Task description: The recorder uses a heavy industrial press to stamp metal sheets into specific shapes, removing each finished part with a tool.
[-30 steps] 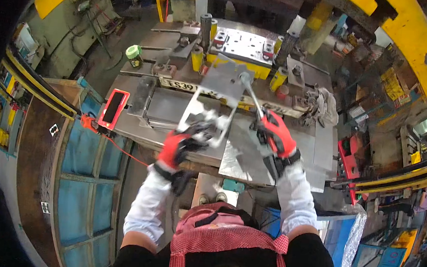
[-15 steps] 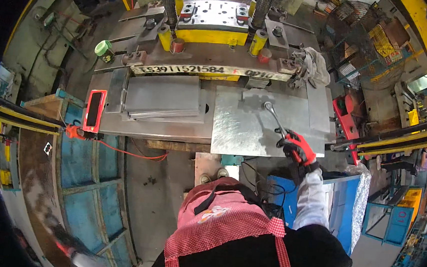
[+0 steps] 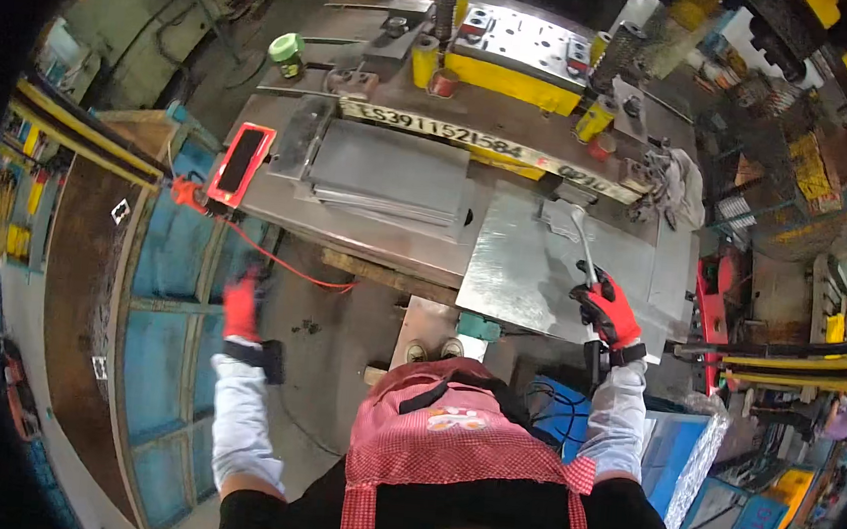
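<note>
My right hand (image 3: pixel 609 311), in a red and black glove, is closed round the handle of a ratchet wrench (image 3: pixel 588 246). The wrench's round head points away from me, over a large shiny metal sheet (image 3: pixel 507 271). Beside that head a small grey piece (image 3: pixel 557 217) lies on the sheet; I cannot tell whether they touch. My left hand (image 3: pixel 241 307), gloved in red and black, hangs in the air left of my body, short of the bench's front edge. Motion smears its fingers. Nearest to it on the bench is a phone in a red case (image 3: pixel 240 163).
A stack of grey metal sheets (image 3: pixel 386 172) lies left of the shiny sheet. Behind stands a yellow and silver die (image 3: pixel 513 73) with upright posts. A green-lidded jar (image 3: pixel 285 50) is at far left, a grey cloth (image 3: pixel 683 186) at right. Blue framed panels (image 3: pixel 159 363) stand left.
My left hand has risen from the lower left towards the bench. The view has turned, so the bench now slants down to the right. The wrench stays in my right hand, its head still over the sheet.
</note>
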Tool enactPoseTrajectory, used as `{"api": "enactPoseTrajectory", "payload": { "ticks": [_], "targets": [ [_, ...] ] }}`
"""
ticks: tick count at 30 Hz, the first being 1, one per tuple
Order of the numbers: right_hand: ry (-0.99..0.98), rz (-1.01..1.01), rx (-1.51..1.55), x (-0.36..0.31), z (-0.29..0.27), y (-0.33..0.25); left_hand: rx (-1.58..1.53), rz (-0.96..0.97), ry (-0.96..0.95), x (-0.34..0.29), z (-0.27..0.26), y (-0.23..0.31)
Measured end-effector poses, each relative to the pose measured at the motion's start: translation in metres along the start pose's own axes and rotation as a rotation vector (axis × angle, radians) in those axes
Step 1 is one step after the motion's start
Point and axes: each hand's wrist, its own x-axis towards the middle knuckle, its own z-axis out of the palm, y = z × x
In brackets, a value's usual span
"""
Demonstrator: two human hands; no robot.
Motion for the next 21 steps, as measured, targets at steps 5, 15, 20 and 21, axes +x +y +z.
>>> {"api": "enactPoseTrajectory", "payload": {
  "ticks": [5,15,20,21],
  "targets": [
    [-0.180,-0.250,-0.364,0.089,0.067,-0.024,-0.083,-0.195,-0.639,-0.089,0.131,0.037],
    [-0.342,-0.113,-0.134,0.129,0.085,-0.058,-0.967,-0.277,-0.893,-0.073,0.242,0.100],
    [-0.242,-0.174,-0.275,0.083,0.099,-0.079,-1.140,-0.216,-0.513,-0.046,0.271,0.111],
    [-0.333,-0.213,-0.221,0.084,0.087,-0.068,-1.072,-0.182,-0.501,-0.051,0.269,0.109]
  ]
}}
